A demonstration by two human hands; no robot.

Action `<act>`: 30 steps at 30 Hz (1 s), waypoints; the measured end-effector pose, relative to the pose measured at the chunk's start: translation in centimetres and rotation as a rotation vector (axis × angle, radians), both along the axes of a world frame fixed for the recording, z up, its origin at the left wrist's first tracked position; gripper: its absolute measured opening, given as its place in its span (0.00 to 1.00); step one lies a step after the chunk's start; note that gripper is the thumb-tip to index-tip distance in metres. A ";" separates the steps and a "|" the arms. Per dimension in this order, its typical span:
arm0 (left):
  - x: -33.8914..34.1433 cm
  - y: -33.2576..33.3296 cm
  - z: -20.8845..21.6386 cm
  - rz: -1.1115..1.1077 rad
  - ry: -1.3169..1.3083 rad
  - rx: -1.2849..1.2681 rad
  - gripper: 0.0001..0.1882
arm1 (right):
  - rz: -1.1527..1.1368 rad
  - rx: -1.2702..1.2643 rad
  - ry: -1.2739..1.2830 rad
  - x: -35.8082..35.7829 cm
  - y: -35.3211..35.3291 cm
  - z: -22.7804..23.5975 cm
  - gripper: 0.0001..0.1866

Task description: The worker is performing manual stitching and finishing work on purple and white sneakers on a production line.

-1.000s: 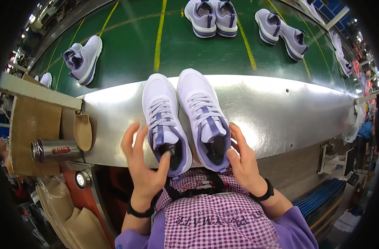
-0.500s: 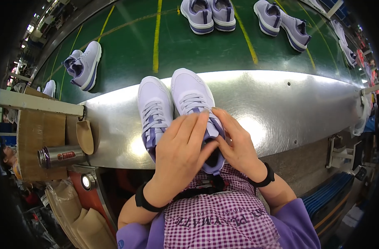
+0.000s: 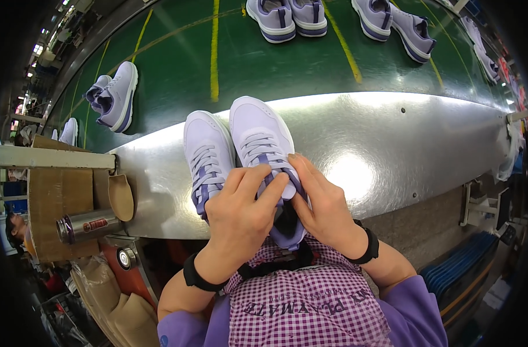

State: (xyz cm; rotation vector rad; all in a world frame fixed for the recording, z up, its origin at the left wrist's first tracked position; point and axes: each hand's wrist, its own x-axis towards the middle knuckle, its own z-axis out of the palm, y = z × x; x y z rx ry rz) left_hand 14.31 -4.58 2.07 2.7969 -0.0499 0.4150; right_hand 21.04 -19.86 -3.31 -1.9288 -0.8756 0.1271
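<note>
Two pale lilac sneakers stand side by side on a metal ledge, toes pointing away from me. The right sneaker (image 3: pixel 259 122) overhangs the near edge, its dark purple heel collar close to my apron. My left hand (image 3: pixel 241 199) is bent over its upper laces and tongue, thumb and forefinger closed there; what exactly they pinch is partly hidden. My right hand (image 3: pixel 327 208) grips the outer side of the same shoe's opening, thumb at the collar. Beside it, the left sneaker (image 3: pixel 206 141) is untouched, its heel partly covered by my left hand.
Beyond the metal ledge (image 3: pixel 403 150) lies a green belt (image 3: pixel 177 69) with yellow lines, carrying several similar sneakers (image 3: pixel 120 95). At left are a cardboard box (image 3: pixel 58 208), a steel flask (image 3: pixel 90 224) and a tan insole-shaped piece (image 3: pixel 121 198). Blue slats (image 3: pixel 458 266) sit low at right.
My left fingers have shifted from over the shoe's opening onto the laces, uncovering more of the tongue. The pair appears slightly further left, and the belt sneakers have shifted slightly in view.
</note>
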 end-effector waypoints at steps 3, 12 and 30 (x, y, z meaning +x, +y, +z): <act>-0.3 0.2 -0.9 0.045 -0.108 -0.093 0.25 | 0.027 -0.041 -0.055 -0.2 0.1 0.5 0.29; -3.6 0.3 2.1 -0.045 -0.161 -0.046 0.27 | -0.028 -0.042 0.150 -1.0 0.2 0.1 0.33; -6.2 -0.4 -0.9 0.180 0.297 -0.094 0.35 | -0.068 0.236 0.496 -1.8 1.2 0.7 0.34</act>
